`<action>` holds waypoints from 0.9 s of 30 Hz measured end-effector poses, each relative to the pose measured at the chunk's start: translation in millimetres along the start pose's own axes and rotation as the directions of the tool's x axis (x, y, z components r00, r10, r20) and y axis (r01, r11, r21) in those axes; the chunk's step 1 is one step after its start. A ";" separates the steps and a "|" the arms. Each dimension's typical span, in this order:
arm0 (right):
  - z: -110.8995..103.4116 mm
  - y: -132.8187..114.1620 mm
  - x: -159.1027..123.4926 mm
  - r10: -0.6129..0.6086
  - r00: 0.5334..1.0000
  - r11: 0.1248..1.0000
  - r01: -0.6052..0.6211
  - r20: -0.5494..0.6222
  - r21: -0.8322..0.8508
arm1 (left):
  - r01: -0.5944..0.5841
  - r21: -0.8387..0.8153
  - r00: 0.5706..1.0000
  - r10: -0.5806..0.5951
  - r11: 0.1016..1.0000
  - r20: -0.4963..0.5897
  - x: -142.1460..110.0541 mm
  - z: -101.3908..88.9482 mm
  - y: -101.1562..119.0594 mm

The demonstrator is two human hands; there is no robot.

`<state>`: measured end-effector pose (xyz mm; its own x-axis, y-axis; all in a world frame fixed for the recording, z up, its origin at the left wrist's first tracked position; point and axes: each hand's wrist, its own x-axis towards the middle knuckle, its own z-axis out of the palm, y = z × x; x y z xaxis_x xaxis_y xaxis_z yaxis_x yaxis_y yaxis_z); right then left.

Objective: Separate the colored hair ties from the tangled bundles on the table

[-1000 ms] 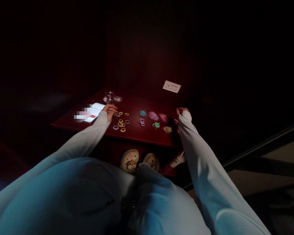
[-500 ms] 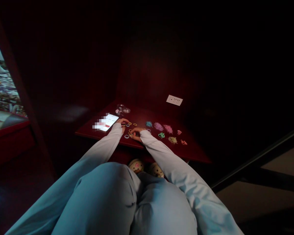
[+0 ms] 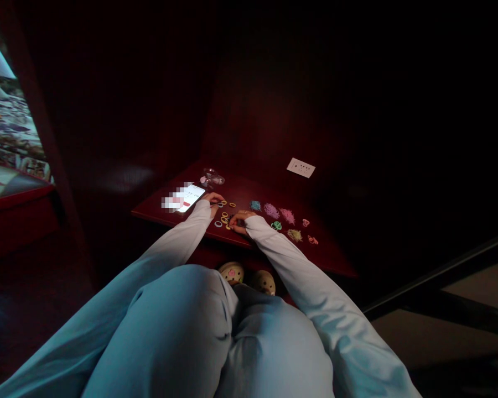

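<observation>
On the dark red tabletop [image 3: 249,190], my left hand [image 3: 214,199] rests with its fingers apart beside a few small rings, which look like hair ties. One is a yellow ring [image 3: 232,204] just right of the fingertips. My right hand [image 3: 239,218] arches over the table, thumb and fingers apart, a dark gap between them. Its fingertips are close to or touching a small cluster of yellow rings [image 3: 224,220]. A pale blue ring [image 3: 218,224] lies left of that cluster. Whether anything tiny is between the right fingertips is too small to see.
Right of my hands lie small piles: blue [image 3: 255,205], purple [image 3: 271,210], pink [image 3: 287,215], green [image 3: 276,225], pale yellow [image 3: 294,235] and red-pink bands [image 3: 312,240]. A lit phone [image 3: 191,196] and clear plastic containers [image 3: 212,178] are at left. A socket [image 3: 301,167] is on the wall.
The camera view has shifted slightly. My right hand has drawn a little to the right, baring more of the yellow rings. My left hand stays near the same rings.
</observation>
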<state>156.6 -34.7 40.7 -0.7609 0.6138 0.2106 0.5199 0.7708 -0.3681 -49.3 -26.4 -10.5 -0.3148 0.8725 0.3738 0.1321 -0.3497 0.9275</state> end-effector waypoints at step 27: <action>2.9 -6.5 11.2 0.109 0.993 0.994 -0.109 -0.038 0.018 | 0.001 0.109 0.999 -0.006 0.994 0.045 0.5 0.5 3.4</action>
<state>143.6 -33.3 42.8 -0.6843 0.7003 0.2034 0.5924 0.6965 -0.4049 -48.5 -27.0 -7.1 -0.2725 0.8893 0.3673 0.2335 -0.3092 0.9219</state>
